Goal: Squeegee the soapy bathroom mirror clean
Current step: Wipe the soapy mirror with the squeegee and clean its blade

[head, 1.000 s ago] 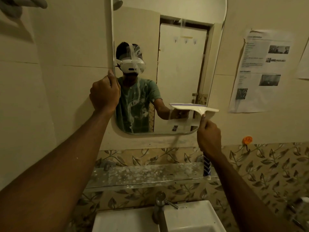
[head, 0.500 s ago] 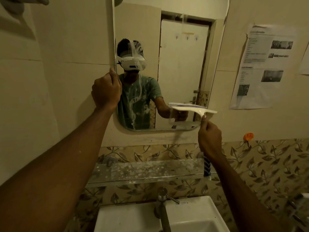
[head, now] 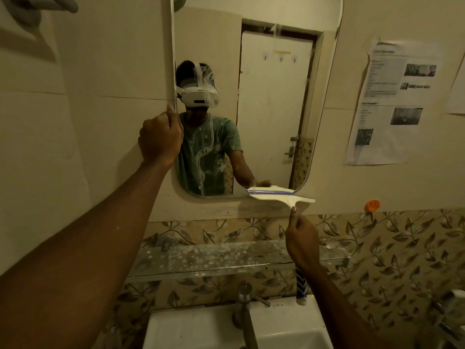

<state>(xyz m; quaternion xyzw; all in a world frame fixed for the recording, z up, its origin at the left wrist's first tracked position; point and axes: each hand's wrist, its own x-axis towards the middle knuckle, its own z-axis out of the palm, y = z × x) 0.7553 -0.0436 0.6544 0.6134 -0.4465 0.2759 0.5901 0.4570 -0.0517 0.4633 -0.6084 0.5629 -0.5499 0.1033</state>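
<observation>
The wall mirror (head: 274, 102) has rounded corners, and white soap streaks run down its left part. My left hand (head: 159, 138) grips the mirror's left edge at mid height. My right hand (head: 302, 239) holds the handle of a white squeegee (head: 279, 195). Its blade lies level across the mirror's bottom right edge. The blue-and-white end of the handle (head: 300, 288) sticks out below my wrist.
A soap-spattered glass shelf (head: 214, 258) runs under the mirror. Below it are a metal tap (head: 245, 308) and a white basin (head: 196, 328). Printed sheets (head: 395, 102) hang on the wall to the right, above an orange hook (head: 373, 205).
My right hand has drawn the squeegee down the mirror's right side to its bottom edge. My left hand has kept its grip on the left edge.
</observation>
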